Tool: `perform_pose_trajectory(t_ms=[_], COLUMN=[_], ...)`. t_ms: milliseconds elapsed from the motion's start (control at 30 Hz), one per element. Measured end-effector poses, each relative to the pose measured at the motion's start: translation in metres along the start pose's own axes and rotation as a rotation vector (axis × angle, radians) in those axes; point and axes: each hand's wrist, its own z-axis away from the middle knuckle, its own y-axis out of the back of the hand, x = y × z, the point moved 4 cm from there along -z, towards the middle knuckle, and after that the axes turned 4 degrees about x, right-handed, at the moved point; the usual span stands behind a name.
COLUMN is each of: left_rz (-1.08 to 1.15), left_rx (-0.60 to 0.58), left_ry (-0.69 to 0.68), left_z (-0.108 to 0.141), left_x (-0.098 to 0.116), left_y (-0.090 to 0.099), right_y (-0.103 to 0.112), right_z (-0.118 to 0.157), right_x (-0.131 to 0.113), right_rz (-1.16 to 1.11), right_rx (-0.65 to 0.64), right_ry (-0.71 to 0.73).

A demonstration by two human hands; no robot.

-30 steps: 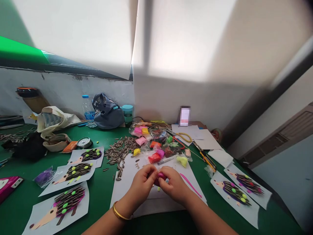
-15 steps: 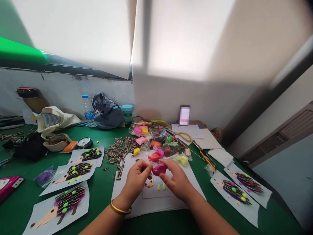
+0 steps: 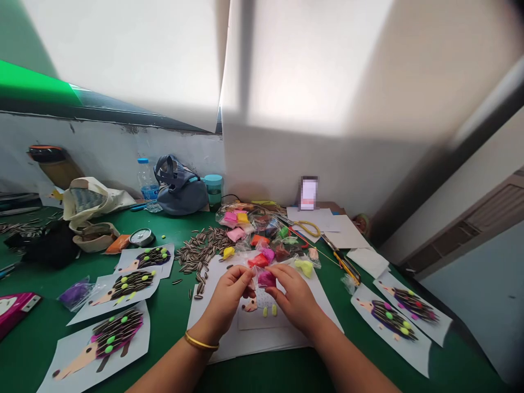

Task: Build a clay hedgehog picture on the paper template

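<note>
between both hands, magenta clay lump (image 3: pixel 266 279), roundish

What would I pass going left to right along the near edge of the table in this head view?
Pink box → purple clay bag → hedgehog picture → left hand → magenta clay → right hand → two more hedgehog pictures.

You've got soft matt magenta clay (image 3: pixel 267 279) in crinkly clear plastic, white matt paper sheet (image 3: pixel 229 295) underneath, counter (image 3: pixel 172 316) covered in matt green cloth.
</note>
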Motion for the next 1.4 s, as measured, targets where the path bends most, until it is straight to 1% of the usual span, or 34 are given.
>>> perform_pose_trajectory(t_ms=[200, 300, 433, 600, 667, 733, 867, 1033, 1167, 1333, 1400], left_rz=[-0.116, -0.128, -0.095, 0.033, 0.079, 0.07, -0.044, -0.091, -0.15, -0.139, -0.096], left_rx=[0.008, -0.021, -0.063, -0.2, -0.225, -0.205, -0.129, -0.118, -0.079, -0.05, -0.07], left_ry=[0.001, 0.018, 0.086, 0.162, 0.197, 0.195, 0.111, 0.057, 0.005, 0.012, 0.03], left_z=[0.0, 0.0, 0.0, 0.0, 0.001, 0.001, -0.001, -0.002, -0.004, -0.002, 0.0], left_x=[0.006, 0.007, 0.005, 0.005, 0.005, 0.005, 0.009, 0.008, 0.006, 0.007, 0.005], left_y=[-0.002, -0.004, -0.002, -0.003, -0.003, -0.002, 0.002, 0.002, 0.003, 0.001, -0.002], right_y=[0.0, -0.002, -0.004, -0.003, -0.002, -0.002, -0.003, -0.005, -0.005, -0.005, -0.007], right_z=[-0.002, 0.0, 0.001, 0.001, 0.001, 0.002, 0.003, 0.003, 0.001, 0.0, 0.0], right_x=[-0.007, -0.008, -0.004, -0.001, -0.002, -0.002, -0.005, -0.006, -0.007, -0.011, -0.012], right_rz=[0.034, 0.041, 0.028, -0.009, -0.013, -0.012, -0.037, -0.063, -0.026, -0.004, -0.001], right_rx=[-0.018, -0.039, -0.056, -0.09, -0.096, -0.089, -0.067, -0.067, -0.106, -0.159, -0.178], right_ry=[0.016, 0.024, 0.003, -0.014, -0.015, -0.009, 0.008, -0.019, -0.048, -0.075, -0.079])
